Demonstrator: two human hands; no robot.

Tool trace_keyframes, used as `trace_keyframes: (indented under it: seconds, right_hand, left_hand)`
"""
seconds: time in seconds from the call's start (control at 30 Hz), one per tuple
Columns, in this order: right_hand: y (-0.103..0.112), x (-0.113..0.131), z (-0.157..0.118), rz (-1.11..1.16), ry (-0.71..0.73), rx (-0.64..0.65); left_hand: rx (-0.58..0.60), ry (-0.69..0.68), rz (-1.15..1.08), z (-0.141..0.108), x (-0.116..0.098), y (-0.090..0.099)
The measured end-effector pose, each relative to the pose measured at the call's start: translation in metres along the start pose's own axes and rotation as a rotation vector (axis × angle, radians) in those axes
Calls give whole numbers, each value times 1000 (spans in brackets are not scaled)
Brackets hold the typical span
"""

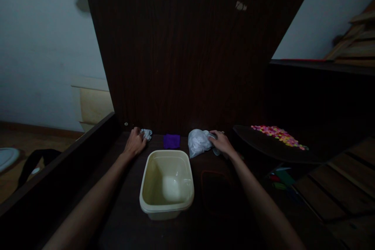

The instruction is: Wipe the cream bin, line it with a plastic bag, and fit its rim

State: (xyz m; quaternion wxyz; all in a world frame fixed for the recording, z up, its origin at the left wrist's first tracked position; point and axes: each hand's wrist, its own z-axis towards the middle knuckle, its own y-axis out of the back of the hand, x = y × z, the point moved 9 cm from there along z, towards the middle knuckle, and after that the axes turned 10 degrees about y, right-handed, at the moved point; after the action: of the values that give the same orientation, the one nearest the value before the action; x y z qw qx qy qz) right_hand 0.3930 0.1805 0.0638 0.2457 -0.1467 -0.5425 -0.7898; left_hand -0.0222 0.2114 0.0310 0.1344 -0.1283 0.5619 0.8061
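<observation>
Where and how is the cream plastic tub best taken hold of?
Likely best by the rim of the cream plastic tub, the left hand coming from its left and the right hand from its right. It stands upright, and the rim juts out past the body, giving a lip to hook under; the purple cloth lies close beyond the far edge.

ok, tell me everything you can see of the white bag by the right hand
The white bag looks like thin, slightly sheer plastic, wrinkled and bulging, with a pointed lower-left corner. It rests on the dark surface near the upright dark panel, right of the purple cloth and beyond the cream tub, apart from both. The right hand touches its right end, partly hiding it. Its contents can't be made out.
</observation>
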Motion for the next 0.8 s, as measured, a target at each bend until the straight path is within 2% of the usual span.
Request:
trace_keyframes:
  seconds: [0.17, 0.37, 0.6, 0.8]
  right_hand:
    - [-19, 3, 9, -86, 33, 42]
    - [-40, 3, 10, -139, 34, 161]
    - [-46, 0, 13, -163, -28, 239]
    - [-48, -4, 8, -157, -99, 262]
  left_hand:
    - [-6, 31, -20, -5, 10, 6]
    - [-55, 112, 16, -9, 18, 16]
    - [13, 137, -43, -2, 16, 18]
    - [-10, 137, -119, -6, 14, 40]
